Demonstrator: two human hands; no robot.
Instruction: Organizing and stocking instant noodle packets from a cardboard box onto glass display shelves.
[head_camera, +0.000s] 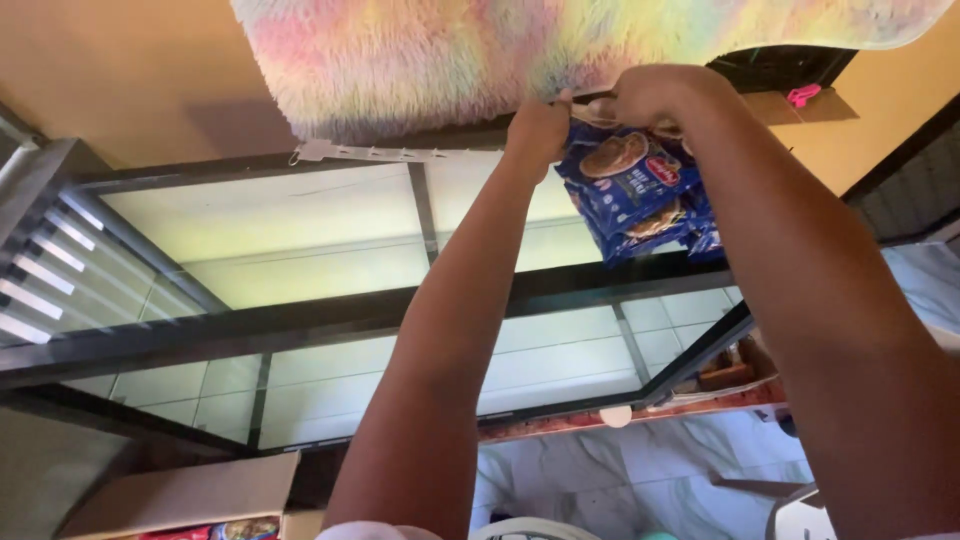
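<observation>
Blue biscuit packets (640, 195), tops hidden, are gripped by both hands: left (538, 130), right (655, 95).

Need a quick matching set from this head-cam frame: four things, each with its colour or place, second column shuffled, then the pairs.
Things:
1. snack packets
2. fluffy cloth
3. clip strip
4. cardboard box

Descriptions:
A. white, running along the dark frame under the cloth's edge
B. brown, bottom left corner of the view
C. blue, gripped by the left hand and right hand
D. pastel rainbow, across the top of the view

Pairs: 1-C, 2-D, 3-A, 4-B
</observation>
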